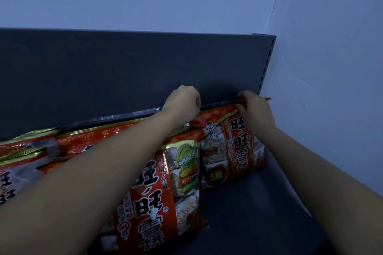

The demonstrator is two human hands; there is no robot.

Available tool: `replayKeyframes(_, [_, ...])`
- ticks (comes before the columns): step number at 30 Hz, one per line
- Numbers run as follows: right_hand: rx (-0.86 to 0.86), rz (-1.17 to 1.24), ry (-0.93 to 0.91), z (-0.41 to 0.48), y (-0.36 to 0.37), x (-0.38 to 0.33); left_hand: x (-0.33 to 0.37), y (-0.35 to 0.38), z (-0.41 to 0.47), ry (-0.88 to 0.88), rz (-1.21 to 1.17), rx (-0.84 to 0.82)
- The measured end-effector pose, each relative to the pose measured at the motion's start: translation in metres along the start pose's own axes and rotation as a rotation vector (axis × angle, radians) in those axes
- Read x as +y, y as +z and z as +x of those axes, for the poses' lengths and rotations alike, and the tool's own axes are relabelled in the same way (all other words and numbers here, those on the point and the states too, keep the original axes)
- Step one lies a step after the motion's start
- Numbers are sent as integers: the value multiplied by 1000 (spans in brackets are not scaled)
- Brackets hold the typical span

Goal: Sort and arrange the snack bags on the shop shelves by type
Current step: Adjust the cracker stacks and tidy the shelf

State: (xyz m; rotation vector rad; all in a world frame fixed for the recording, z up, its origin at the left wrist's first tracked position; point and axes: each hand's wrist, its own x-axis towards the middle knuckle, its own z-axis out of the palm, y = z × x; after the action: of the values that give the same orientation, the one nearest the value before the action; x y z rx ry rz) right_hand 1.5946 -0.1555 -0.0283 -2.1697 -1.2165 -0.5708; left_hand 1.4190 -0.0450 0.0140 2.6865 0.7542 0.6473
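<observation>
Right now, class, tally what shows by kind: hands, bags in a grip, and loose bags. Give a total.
Hands: 2 (left hand, right hand)
In a grip: 1 (held bag, top edge in both hands)
Loose: at least 3 (front bag, back bag, left pile, overlapping, maybe more)
Total: at least 6

hands (pixel 219 105) pinch snack bag (pixel 230 145) top | dark shelf (pixel 248 203)

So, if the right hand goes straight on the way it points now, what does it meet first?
Most likely the dark back panel of the shelf. The right hand pinches the top edge of a snack bag close before it, though depth is unclear.
</observation>
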Motion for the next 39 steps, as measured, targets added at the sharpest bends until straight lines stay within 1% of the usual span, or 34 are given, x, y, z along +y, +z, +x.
replayKeyframes(3, [-5, -30, -68, -5, 0, -15, -5, -15, -3, 20, -22, -32])
replayKeyframes(7, [53, -9, -251, -12, -1, -50, -11, -47, -12, 9, -7, -65])
replayKeyframes(10, [105, 93, -390, -20, -8, -87, -22, -79, -30, -47, -145, -150])
replayKeyframes(13, [79, 254, -495, -34, -20, -136, -43, -108, -71, -32, -290, -219])
replayKeyframes(14, [47, 293, -526, -40, -23, -155, -52, -116, -87, -15, -299, -234])
replayKeyframes(16, [-81, 351, -580, -55, -30, -196, -74, -130, -120, 0, -287, -242])
replayKeyframes(19, [-335, 429, -656, -76, -33, -256, -108, -150, -169, -44, -243, -266])
replayKeyframes(21, [-537, 441, -632, -88, -30, -288, -129, -163, -200, -77, -211, -281])
replayKeyframes(22, [-597, 412, -641, -94, -27, -300, -139, -170, -216, -88, -216, -271])
replayKeyframes(23, [-604, 368, -685, -100, -24, -309, -149, -176, -231, -102, -227, -251])
replayKeyframes(25, [-511, 277, -808, -113, -17, -325, -165, -189, -262, -114, -207, -218])
replayKeyframes(26, [-467, 254, -840, -119, -14, -327, -169, -193, -273, -92, -181, -206])
replayKeyframes(28, [-448, 252, -827, -129, -14, -336, -177, -200, -294, -49, -172, -177])
replayKeyframes(31, [-473, 228, -789, -143, -23, -347, -190, -211, -319, -55, -186, -163])
replayKeyframes(33, [-517, 170, -768, -152, -31, -348, -202, -216, -327, -55, -87, -241])
replayKeyframes(35, [-528, 106, -702, -163, -38, -345, -211, -221, -330, -65, -18, -320])
replayKeyframes(39, [-420, 100, -521, -186, -50, -334, -204, -226, -326, -29, -43, -370])
